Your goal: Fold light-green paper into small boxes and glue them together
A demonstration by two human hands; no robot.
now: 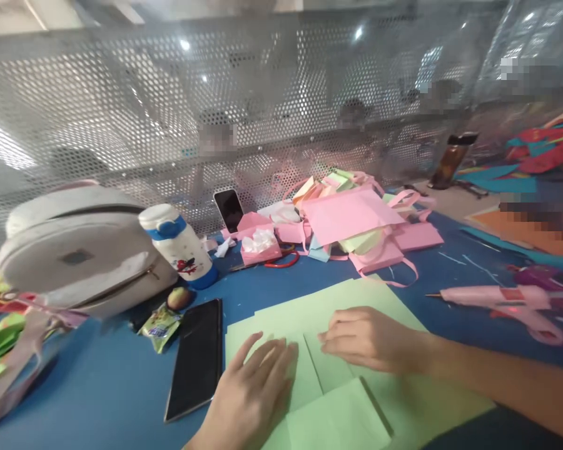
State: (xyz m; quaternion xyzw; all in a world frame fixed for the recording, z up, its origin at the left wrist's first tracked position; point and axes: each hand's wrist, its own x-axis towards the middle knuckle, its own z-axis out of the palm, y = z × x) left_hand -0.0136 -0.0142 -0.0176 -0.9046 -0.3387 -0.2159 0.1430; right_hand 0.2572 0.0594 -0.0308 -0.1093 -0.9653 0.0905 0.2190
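Note:
Light green paper (385,294) lies in overlapping sheets on the blue table in front of me. A folded green piece (338,419) rests on top, close to me, with a straight edge running up between my hands. My left hand (258,387) lies on the paper's left part, fingers stretched and apart. On the other side of that edge, my right hand (373,340) has its fingers bent and pressed together against the green paper. Its thumb is mostly hidden beneath the fingers.
A dark phone (194,356), snack packet (161,326), bottle (181,247) and pale backpack (84,250) stand left. Pink paper pieces (351,215) and a small pink box (260,253) lie behind. A pink glue gun (497,297) lies right. A perforated metal screen (263,94) closes the back.

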